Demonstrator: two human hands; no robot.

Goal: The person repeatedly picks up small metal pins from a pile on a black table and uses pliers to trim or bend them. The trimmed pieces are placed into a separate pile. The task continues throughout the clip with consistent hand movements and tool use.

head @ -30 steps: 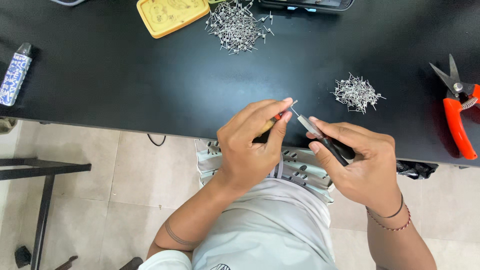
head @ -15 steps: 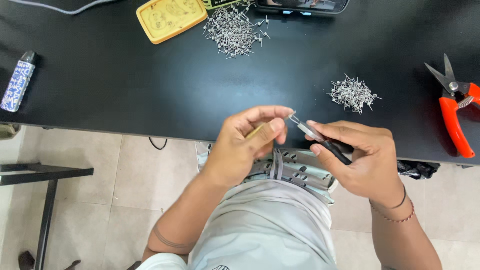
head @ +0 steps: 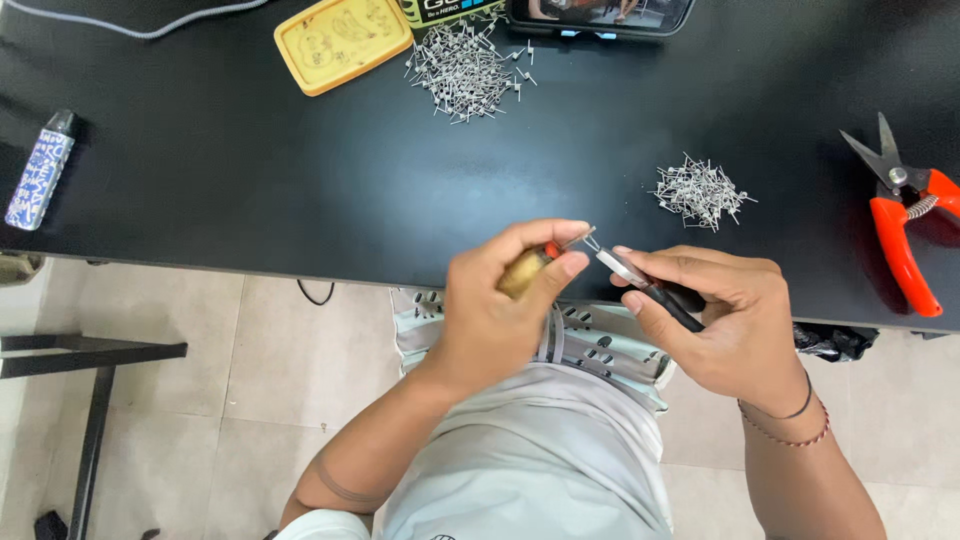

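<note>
Two hands working a small wire piece at the near edge of a black table [head: 250, 170].

Left hand [head: 500, 310] clenched around a yellowish tool with red collar [head: 528, 268]; right hand [head: 725, 325] grasping a black-handled tweezer [head: 650, 285], its tip meeting the tool's metal tip, where a tiny wire piece [head: 590, 241] sits. Nearby: small wire pile [head: 697, 190]; larger wire pile [head: 465, 70]; orange-handled snips [head: 900, 225] far right; yellow tray [head: 342, 40]; patterned cylinder [head: 38, 170] far left.

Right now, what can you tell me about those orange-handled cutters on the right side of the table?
The cutters lie flat on the black table near its right edge, far from both hands. They have bright orange handles, seemingly plastic, and short pointed grey metal blades aimed toward the far-left. A small coiled spring sits between the handles by the pivot. One handle runs partly out of view. Nothing touches them but the table.
</note>
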